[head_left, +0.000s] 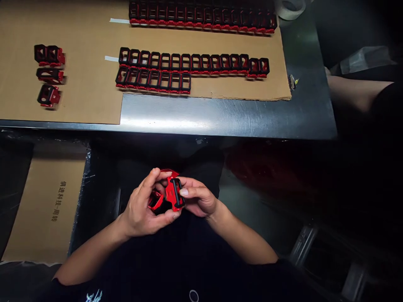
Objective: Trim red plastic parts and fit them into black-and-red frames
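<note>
Forearms angled inward, left hand and right hand curled close together over the lap

Fingers and thumbs pinching a red-and-black plastic clip between both hands, below the steel desk, with rows of matching clips on cardboard beyond

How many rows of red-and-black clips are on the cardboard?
3. The top row runs along the view's upper edge, maybe with more beyond; the middle row; a shorter row just below it.
</note>
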The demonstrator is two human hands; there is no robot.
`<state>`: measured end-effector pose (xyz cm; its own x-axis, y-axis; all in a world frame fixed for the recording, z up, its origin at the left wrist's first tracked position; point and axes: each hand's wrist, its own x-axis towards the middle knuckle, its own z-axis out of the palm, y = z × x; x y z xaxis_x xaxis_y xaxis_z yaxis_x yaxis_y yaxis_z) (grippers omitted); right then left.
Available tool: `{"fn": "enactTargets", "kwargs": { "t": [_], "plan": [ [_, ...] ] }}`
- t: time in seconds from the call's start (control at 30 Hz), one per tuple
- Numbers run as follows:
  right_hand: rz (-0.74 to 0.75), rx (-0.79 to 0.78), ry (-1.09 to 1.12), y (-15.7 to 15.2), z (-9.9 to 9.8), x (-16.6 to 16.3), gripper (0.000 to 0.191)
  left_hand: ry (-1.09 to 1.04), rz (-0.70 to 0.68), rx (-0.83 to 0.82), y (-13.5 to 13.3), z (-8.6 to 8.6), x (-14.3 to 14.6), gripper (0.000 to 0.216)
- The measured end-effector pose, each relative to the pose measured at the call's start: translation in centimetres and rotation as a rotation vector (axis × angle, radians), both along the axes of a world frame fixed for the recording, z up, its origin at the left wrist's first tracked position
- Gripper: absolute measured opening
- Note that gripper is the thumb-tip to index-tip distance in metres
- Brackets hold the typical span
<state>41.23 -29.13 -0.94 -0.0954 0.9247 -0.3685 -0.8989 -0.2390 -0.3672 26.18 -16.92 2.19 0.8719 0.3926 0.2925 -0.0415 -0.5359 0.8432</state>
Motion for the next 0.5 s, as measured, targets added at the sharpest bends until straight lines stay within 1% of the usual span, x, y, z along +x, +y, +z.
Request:
{"fn": "enactTargets", "kwargs": {
  "t": [0.1, 0.23, 0.37, 0.5],
  "plan": [
    [0.019, -0.014, 0.048, 0.0, -0.3, -0.1, 0.041, 0.059, 0.086, -0.042, -0.3, 0.0, 0.2, 0.100],
    [-0.005, -0.028, 0.043, -0.1, -0.5, -0.1, 0.045, 0.123, 0.137, -0.050, -0.3, 0.1, 0.2, 0.104],
    [-0.047, -0.061, -0.032, 0.0, -0.4, 0.0, 0.045, 0.198, 0.099, -0.011, -0.1, 0.1, 0.0, 0.102],
    [-0.045, -0.135, -0.212, 0.4, 0.8, 0.0, 0.041, 0.295, 0.037, 0.065, -0.1, -0.4, -0.1, 0.096]
  ]
}}
